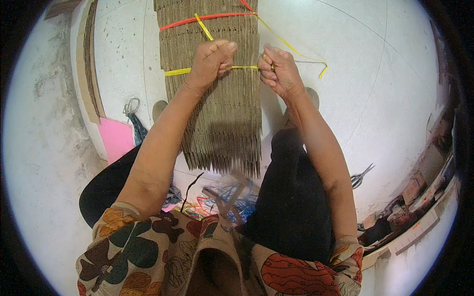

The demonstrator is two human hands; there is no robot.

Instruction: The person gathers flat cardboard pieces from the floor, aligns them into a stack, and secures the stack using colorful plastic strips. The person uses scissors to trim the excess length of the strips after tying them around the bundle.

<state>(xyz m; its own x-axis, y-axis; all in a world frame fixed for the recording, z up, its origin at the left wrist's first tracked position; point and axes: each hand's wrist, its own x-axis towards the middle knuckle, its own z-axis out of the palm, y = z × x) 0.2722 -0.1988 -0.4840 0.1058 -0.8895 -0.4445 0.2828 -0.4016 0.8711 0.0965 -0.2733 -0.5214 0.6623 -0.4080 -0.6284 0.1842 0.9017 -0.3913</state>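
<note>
The yellow strap (244,67) crosses the cardboard stack (217,98) lying on the floor (385,89). I see my left hand (211,61) and right hand (276,69), each grip pressed tight on an end, pulling apart to cinch the bundle beside the red strap (197,19).

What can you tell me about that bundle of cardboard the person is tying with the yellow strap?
The cardboard bundle is a thick stack of brown corrugated sheets seen edge-on, so its ribbed layers show. It lies on the pale floor, reaching away from the person. A yellow strap crosses it near the hands, and a red strap binds it farther up. The left hand rests fisted on it, gripping the yellow strap; the right hand pulls the strap at its right edge.
</note>
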